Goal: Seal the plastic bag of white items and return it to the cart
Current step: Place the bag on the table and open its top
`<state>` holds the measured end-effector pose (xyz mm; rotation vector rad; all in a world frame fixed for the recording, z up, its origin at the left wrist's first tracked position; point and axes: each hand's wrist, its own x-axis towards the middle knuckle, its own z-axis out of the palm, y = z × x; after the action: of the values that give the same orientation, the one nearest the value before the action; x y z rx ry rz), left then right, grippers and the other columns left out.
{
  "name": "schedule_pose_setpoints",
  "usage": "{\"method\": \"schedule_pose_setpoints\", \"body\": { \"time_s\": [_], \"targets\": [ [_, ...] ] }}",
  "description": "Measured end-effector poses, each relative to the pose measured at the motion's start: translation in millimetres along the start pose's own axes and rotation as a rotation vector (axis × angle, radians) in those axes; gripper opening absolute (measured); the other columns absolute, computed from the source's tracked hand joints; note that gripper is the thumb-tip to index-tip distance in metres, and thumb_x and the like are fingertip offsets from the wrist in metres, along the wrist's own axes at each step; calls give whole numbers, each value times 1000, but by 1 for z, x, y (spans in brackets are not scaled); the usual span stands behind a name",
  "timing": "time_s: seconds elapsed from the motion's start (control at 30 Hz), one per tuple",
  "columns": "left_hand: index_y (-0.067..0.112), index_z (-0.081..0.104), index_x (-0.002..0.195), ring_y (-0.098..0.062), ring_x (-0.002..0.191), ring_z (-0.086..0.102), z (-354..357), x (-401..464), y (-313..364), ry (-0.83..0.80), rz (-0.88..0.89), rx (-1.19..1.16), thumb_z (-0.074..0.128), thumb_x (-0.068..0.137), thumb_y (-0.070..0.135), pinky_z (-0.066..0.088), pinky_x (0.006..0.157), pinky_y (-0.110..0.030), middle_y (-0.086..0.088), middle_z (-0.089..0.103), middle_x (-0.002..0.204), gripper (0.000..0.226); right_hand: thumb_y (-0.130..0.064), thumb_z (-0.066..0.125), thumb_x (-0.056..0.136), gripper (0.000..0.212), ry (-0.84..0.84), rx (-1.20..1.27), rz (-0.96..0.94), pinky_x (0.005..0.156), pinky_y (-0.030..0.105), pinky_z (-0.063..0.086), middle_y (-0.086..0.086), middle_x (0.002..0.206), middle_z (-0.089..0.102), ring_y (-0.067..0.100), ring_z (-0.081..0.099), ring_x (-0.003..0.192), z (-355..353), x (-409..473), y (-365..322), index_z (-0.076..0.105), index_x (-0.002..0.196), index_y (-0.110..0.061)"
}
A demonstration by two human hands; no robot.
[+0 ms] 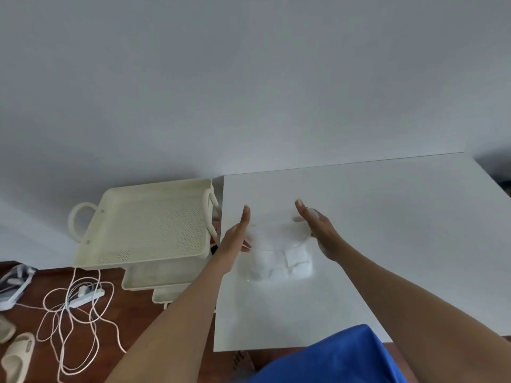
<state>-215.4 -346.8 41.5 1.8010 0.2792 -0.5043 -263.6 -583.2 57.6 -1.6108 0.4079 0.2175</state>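
A clear plastic bag (279, 255) holding white items (296, 262) lies on the white table (387, 230). Its upper, empty part is raised between my hands. My left hand (237, 234) grips the bag's left top edge, thumb pointing up. At the right top edge is my right hand (318, 230), with fingers around the plastic. The cream cart (149, 222) stands just left of the table, and its perforated top tray holds nothing.
Lower cart trays (154, 277) stick out beneath the top one. On the wooden floor to the left lie a white power strip (85, 295) with tangled cord, slippers (16, 352) and a shoe (13, 283). A white wall rises behind.
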Motion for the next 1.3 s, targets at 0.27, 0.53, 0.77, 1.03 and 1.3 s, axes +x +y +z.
{"method": "schedule_pose_setpoints", "body": {
  "time_s": [0.27, 0.53, 0.77, 1.03, 1.3],
  "targets": [
    [26, 63, 120, -23, 89, 66, -15, -5, 26, -136, -57, 52, 55, 63, 94, 61, 81, -46, -3, 65, 117, 89, -93, 62, 63, 91, -240, -126, 111, 112, 45, 46, 1, 116, 78, 22, 69, 114, -15, 6, -24, 69, 125, -26],
    [31, 70, 120, -17, 113, 64, -24, -2, 34, -428, -110, 119, 69, 68, 80, 52, 104, -43, 11, 67, 127, 71, -84, 71, 65, 81, -372, -325, 145, 102, 38, 53, -2, 122, 72, 19, 71, 109, -10, 5, -48, 74, 122, -27],
    [24, 81, 90, -17, 112, 67, -31, 5, 33, -513, -22, 172, 93, 52, 59, 47, 106, -37, 5, 77, 110, 53, -53, 87, 74, 41, -451, -425, 113, 99, 35, 57, -6, 107, 80, 20, 73, 108, 4, 13, -48, 82, 105, -28],
    [29, 75, 71, -2, 71, 52, -37, 18, 30, -380, 125, 136, 95, 47, 56, 42, 78, -16, 15, 49, 64, 41, -51, 97, 57, 51, -355, -463, 124, 62, 25, 34, -9, 57, 48, 13, 43, 64, 19, 34, -46, 54, 54, -24],
    [18, 55, 65, -5, 51, 43, -61, 29, 24, -206, 216, 196, 89, 74, 34, 41, 44, -18, 12, 43, 58, 38, -30, 95, 70, 34, -407, -376, 131, 68, 24, 45, -4, 65, 63, 14, 56, 70, 9, 41, -40, 65, 58, -19]
  ]
}}
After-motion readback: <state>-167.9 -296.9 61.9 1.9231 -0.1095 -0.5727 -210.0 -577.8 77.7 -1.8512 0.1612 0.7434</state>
